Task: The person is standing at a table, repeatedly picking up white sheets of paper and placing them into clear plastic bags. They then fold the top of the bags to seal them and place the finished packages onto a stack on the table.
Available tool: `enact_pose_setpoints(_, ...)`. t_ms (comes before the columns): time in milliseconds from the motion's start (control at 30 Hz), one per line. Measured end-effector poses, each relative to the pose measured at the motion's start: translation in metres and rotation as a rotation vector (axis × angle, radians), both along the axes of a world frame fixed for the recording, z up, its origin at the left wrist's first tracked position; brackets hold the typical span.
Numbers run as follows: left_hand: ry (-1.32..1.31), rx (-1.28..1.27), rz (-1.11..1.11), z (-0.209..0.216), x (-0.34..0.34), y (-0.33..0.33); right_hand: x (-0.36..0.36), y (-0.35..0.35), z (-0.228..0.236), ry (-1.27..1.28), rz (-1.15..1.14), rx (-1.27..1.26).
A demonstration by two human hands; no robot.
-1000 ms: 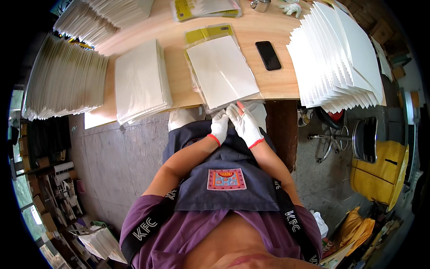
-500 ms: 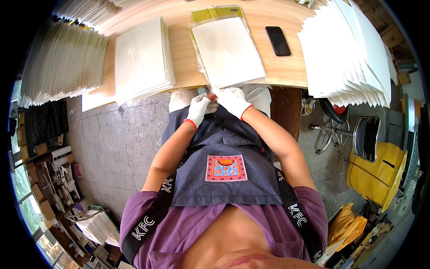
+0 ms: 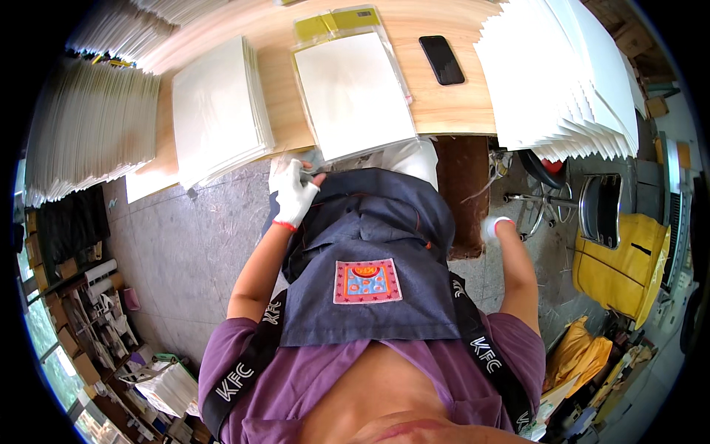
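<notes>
My left hand [image 3: 296, 194], in a white glove with a red cuff and bare fingertips, hovers over my lap just below the table edge. Its thumb and forefinger stand apart, with no held thing visible between them. A greyish, see-through bit of material [image 3: 314, 157] shows just beyond the fingertips; I cannot make out what it is. Out to the right, low beside a brown panel [image 3: 464, 200], is my right hand [image 3: 494, 228], gloved alike and smeared by motion; its fingers are hidden. On the table ahead lies a white sheet [image 3: 356, 96] in a clear plastic sleeve [image 3: 405, 89].
A low stack of white sheets [image 3: 218, 111] lies left of the sleeve, with a taller stack [image 3: 92, 122] farther left. A black phone [image 3: 441, 61] lies to the right, near fanned white boards [image 3: 558, 81]. A chair [image 3: 599, 211] and a yellow bag [image 3: 621, 270] stand at right.
My hands were together at the table edge, fingers pinched. The right has swung far out to the right and down; the left has shifted left and its fingers have parted.
</notes>
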State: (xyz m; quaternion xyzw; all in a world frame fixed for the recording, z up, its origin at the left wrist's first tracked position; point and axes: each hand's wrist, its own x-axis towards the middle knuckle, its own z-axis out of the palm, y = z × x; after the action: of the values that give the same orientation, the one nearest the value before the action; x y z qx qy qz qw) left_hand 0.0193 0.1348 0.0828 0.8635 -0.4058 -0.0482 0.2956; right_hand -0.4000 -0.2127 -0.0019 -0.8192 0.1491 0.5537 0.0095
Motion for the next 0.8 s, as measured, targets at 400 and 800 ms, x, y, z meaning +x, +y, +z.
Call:
enact_pose_setpoints(400, -0.396, -0.218, -0.308, 0.007, 0.0, -0.031, 0.25, 0.068, 0.102, -1.7, 0.116, 0.036)
enact_pose_setpoints(800, 1.06, -0.722, 0.594, -0.015, -0.024, -0.013, 0.246, 0.086, 0.051, -1.408, -1.309, 0.416)
